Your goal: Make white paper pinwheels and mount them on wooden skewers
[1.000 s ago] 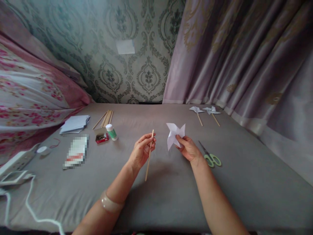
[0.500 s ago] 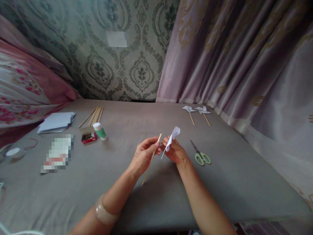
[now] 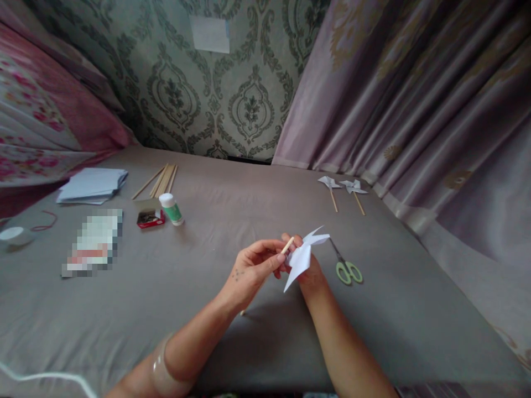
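Observation:
My left hand (image 3: pixel 253 268) is closed round a thin wooden stick (image 3: pixel 287 245), thumb and fingers pinching it close to its upper end. The lower end of the stick pokes out below my left wrist. A folded white paper pinwheel (image 3: pixel 302 258) is held in my right hand (image 3: pixel 312 272), whose fingers are mostly hidden behind the paper. Both hands meet over the middle of the table, the stick's tip right beside the pinwheel. Whether stick and paper touch I cannot tell.
Green-handled scissors (image 3: pixel 349 272) lie right of my hands. Two finished pinwheels (image 3: pixel 352 187) rest at the far right. On the left are wooden sticks (image 3: pixel 165 181), a glue bottle (image 3: pixel 171 210), a small red box (image 3: pixel 150 218), stacked paper (image 3: pixel 91 185) and a blurred packet (image 3: pixel 94 243).
The pinwheel has turned from edge-on to show its blades more broadly. The stick has tilted, its upper end now nearer the paper. The camera view has shifted slightly.

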`<state>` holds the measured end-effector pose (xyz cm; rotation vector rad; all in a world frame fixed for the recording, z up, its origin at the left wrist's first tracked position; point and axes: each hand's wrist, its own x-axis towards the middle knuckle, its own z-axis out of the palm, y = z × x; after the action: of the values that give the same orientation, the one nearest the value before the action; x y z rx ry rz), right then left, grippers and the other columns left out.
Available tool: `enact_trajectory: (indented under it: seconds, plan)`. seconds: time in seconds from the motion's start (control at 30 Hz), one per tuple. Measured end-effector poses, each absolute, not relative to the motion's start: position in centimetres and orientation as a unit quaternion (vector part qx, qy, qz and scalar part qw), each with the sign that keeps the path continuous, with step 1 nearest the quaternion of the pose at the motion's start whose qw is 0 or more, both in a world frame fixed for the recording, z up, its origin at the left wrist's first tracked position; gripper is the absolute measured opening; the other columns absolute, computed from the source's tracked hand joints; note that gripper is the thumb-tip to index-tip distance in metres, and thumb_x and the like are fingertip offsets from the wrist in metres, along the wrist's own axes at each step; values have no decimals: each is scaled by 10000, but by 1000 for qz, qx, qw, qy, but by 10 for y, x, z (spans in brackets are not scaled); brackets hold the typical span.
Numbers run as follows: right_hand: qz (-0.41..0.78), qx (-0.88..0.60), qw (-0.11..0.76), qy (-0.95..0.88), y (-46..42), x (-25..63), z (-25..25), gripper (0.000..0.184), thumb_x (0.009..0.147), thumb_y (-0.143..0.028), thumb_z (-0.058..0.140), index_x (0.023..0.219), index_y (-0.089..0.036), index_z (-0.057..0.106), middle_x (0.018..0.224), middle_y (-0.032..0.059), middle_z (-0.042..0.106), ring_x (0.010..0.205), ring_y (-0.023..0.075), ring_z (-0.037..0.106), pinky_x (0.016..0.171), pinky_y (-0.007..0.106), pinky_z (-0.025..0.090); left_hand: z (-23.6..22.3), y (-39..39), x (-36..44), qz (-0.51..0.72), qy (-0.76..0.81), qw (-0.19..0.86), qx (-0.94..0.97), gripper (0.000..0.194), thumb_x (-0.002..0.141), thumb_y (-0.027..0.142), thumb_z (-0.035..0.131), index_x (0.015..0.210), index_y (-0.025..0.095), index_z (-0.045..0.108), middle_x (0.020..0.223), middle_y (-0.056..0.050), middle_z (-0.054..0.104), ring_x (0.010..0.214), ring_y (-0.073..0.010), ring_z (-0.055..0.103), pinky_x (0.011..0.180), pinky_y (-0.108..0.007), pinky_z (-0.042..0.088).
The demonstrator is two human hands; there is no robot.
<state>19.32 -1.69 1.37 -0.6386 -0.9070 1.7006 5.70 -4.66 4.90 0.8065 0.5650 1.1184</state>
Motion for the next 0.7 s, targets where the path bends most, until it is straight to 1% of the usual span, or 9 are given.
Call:
enact_trajectory:
  seconds: [0.07,0.17,0.27,0.43,0.57,0.7]
  plan:
    - [698,-286,538,-376,-17,193,14,587,462,-616,774,551,-223,347,593,-57,357,484,104,388,375,234,346,50,-47,57,511,264,730,369,209,663,242,786,837,147,722,727,-37,687,609,-103,580,576,-217,425]
    - [674,-290,567,-374,-16,192,15,541,483,-559,793,545,-228,369,581,-51,330,538,119,382,439,245,350,51,-47,56,518,267,728,361,202,646,241,797,814,152,727,756,-34,695,652,-106,584,645,-229,442]
    - [666,-285,575,-380,-16,191,16,512,497,-519,807,536,-228,387,571,-51,317,542,119,364,485,256,341,52,-47,56,517,265,731,357,198,644,245,798,805,155,725,771,-33,695,678,-114,589,689,-247,456]
    - [642,-329,564,-403,-17,190,18,547,464,-606,781,532,-230,389,583,-41,370,544,121,341,506,274,349,52,-48,56,518,269,729,359,210,633,250,804,803,155,725,759,-33,689,675,-119,588,696,-259,462]
    - [646,-331,560,-398,-17,191,16,537,459,-570,794,559,-228,392,596,-45,371,548,117,352,515,272,363,52,-48,56,519,272,725,363,207,638,254,800,804,156,726,742,-31,679,674,-120,581,685,-255,455]
    - [646,-322,558,-410,-17,191,14,503,489,-573,782,573,-236,417,598,-46,360,552,122,360,536,282,365,52,-48,55,521,270,722,367,205,638,255,800,803,157,730,737,-28,670,668,-109,565,673,-239,440]
